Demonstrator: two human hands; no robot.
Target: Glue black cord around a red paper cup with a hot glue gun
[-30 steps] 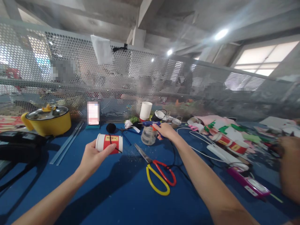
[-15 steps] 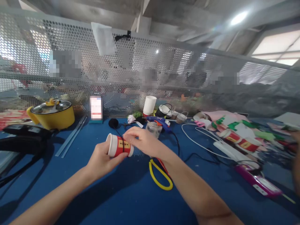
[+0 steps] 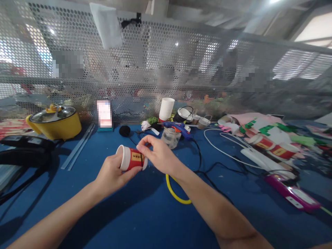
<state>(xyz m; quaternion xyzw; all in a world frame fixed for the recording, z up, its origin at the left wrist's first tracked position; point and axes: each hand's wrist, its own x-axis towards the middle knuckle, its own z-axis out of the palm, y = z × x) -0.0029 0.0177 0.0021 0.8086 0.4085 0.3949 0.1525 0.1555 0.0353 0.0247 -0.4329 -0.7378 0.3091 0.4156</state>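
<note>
My left hand (image 3: 111,174) is closed round a red and white paper cup (image 3: 133,159), tipped on its side with its mouth to the left. Black yarn (image 3: 141,159) wraps round the cup close to its base. At that end my right hand (image 3: 155,154) pinches the yarn against the cup, thumb and forefinger together. From there the strand runs back to a black yarn ball (image 3: 125,130) on the blue table. Scissors with a yellow handle (image 3: 176,197) lie partly under my right forearm.
Behind my right hand, a blue glue gun (image 3: 178,128) rests over a clear jar (image 3: 171,138). Stacked white cups (image 3: 166,109) stand by the mesh panel. A yellow pot (image 3: 55,122) is at left; a purple power strip (image 3: 293,193), cables and more red cups (image 3: 282,151) lie right.
The yarn round the cup has shifted from its middle toward the base. My right hand has drawn in to pinch it there. The camera view has tilted downward.
</note>
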